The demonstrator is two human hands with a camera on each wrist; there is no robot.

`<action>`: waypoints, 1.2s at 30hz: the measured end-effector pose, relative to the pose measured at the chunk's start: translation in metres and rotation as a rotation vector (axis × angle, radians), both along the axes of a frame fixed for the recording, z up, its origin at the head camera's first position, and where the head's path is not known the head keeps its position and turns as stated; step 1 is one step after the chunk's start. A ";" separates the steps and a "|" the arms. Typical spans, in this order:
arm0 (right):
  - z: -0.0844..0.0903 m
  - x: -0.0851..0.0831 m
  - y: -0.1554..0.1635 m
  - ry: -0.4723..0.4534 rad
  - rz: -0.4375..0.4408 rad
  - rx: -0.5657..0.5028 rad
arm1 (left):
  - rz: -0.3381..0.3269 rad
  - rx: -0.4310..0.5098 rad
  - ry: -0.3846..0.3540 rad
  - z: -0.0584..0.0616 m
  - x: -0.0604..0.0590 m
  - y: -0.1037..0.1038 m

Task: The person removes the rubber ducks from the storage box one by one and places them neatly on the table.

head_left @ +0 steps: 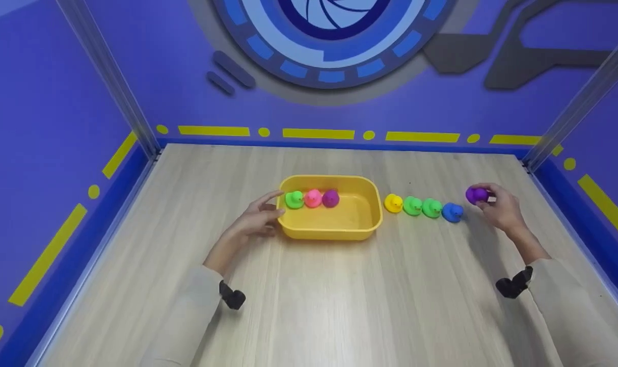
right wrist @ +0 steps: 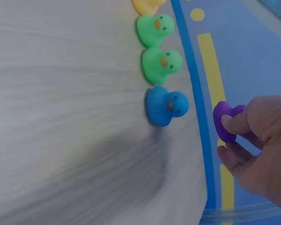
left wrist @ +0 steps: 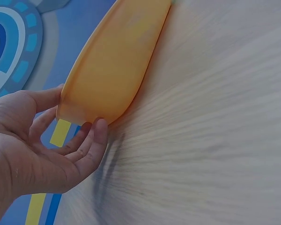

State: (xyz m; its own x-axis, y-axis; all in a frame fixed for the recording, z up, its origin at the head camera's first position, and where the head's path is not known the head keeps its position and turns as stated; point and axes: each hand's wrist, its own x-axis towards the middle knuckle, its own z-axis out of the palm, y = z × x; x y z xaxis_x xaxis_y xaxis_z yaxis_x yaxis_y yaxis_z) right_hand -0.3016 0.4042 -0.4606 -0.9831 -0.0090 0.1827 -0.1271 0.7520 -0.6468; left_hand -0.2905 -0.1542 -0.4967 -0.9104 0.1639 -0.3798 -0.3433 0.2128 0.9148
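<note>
A yellow tub stands on the table with a green duck, a pink duck and a purple duck in its left half. At the tub's left end my left hand holds the wall, with thumb and fingers bent about its outside. Off to the right, my right hand pinches another purple duck between thumb and fingers, raised above the table. Just left of it sits a blue duck, ending a row of a yellow duck and two green ducks.
The wooden table is bounded by a blue back wall and side walls. Metal posts rise at the back corners. The duck row begins close to the tub's right end.
</note>
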 end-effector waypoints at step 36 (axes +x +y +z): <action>-0.040 0.007 0.022 -0.173 0.044 0.079 | 0.018 -0.005 0.006 0.000 0.000 0.001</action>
State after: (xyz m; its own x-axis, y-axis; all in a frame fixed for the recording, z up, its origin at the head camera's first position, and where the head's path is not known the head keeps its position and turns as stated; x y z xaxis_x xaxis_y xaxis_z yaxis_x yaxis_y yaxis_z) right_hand -0.2945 0.4260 -0.5007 -0.9981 -0.0608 0.0084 -0.0537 0.7974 -0.6010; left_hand -0.2903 -0.1533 -0.4966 -0.9154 0.1456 -0.3754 -0.3419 0.2114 0.9157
